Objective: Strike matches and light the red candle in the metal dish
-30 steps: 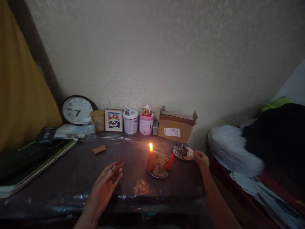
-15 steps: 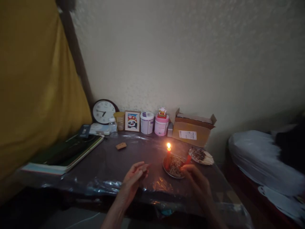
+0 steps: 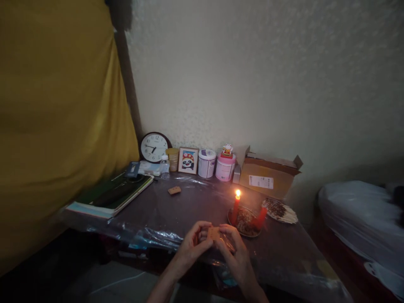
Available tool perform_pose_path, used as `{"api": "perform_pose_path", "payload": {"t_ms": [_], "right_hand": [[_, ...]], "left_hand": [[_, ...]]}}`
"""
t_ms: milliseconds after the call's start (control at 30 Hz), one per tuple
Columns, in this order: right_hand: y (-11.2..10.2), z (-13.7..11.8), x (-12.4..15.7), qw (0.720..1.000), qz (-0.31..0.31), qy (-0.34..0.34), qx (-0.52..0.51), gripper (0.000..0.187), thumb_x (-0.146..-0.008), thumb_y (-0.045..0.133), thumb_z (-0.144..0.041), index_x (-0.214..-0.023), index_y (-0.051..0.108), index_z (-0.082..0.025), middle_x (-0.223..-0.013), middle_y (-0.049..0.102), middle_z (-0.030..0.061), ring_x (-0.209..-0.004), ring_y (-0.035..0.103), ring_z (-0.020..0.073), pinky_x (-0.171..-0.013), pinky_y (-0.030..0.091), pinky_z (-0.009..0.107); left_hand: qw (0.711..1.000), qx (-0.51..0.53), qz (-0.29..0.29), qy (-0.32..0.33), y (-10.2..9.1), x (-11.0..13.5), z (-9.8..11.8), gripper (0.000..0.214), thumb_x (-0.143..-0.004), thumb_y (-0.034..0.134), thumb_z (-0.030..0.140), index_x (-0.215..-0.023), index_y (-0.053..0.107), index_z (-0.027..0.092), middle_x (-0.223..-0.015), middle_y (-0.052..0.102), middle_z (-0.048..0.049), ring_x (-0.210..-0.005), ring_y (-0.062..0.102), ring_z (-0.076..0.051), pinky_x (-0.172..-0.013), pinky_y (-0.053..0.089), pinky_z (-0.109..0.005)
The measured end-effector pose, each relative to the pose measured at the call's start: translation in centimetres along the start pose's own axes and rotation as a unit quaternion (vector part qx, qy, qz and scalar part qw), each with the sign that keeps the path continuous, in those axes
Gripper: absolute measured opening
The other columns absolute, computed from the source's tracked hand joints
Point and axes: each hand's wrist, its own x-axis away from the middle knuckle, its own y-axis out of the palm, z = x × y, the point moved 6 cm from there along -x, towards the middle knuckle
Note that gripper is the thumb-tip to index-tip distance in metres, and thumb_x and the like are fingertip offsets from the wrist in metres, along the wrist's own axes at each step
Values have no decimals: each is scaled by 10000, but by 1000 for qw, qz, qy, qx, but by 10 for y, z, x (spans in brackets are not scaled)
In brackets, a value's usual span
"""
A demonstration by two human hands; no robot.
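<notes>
Over the table's front edge, my left hand (image 3: 196, 243) and my right hand (image 3: 234, 248) come together on a small tan rectangular piece (image 3: 213, 233), flat-faced with faint dark marks. Fingers of both hands are closed on its two sides. Beyond my right hand lies a round patterned plate (image 3: 247, 219). A lit red candle (image 3: 235, 210) stands upright at its left side. At its right side a second red candle (image 3: 261, 216) leans, blurred, without a visible flame. A similar tan piece (image 3: 174, 190) lies farther back on the table.
Behind the first plate, another plate (image 3: 279, 210) carries pale sticks. Along the wall stand a clock (image 3: 155, 147), a framed panda picture (image 3: 188, 160), a white tub (image 3: 207, 163), a pink tub (image 3: 225, 168) and a cardboard box (image 3: 268, 174). Books (image 3: 113, 195) lie left on the plastic-covered table (image 3: 198, 202).
My right hand has left the second red candle at the plate and joined my left hand on the small tan piece. The view has swung left, shifting everything rightward.
</notes>
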Motion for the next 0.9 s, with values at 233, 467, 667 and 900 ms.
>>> {"api": "perform_pose_path", "payload": {"t_ms": [233, 467, 667, 900], "right_hand": [[6, 3, 3, 997, -48, 44, -49, 274, -817, 551, -375, -1034, 538, -209, -1040, 618, 46, -995, 586, 205, -858, 478, 295], [2, 1, 6, 998, -41, 30, -21, 265, -793, 577, -348, -1012, 558, -199, -1026, 631, 52, -990, 590, 215, -876, 473, 323], [1, -1, 8, 999, -46, 10, -16, 244, -794, 567, -348, -992, 557, -206, -1021, 627, 60, -985, 591, 216, -862, 484, 323], [2, -3, 8, 998, -52, -10, -14, 230, -807, 560, -337, -995, 553, -206, -1011, 615, 56, -971, 593, 208, -857, 493, 321]], "left_hand": [[1000, -23, 0, -2, -1, 1, -2, 346, -723, 663, 258, -1038, 535, 196, -929, 638, -50, -879, 583, -174, -805, 426, -304], [999, -36, -3, -6, -1, 2, -8, 371, -719, 665, 269, -1054, 525, 193, -953, 640, -68, -897, 589, -198, -813, 430, -332], [999, -47, -2, -3, -1, 2, -8, 380, -706, 674, 286, -1045, 528, 196, -954, 637, -60, -900, 587, -199, -812, 428, -324], [998, -65, -5, 2, 1, 2, -8, 382, -696, 679, 295, -1037, 535, 204, -941, 636, -53, -891, 585, -199, -818, 422, -330]]}}
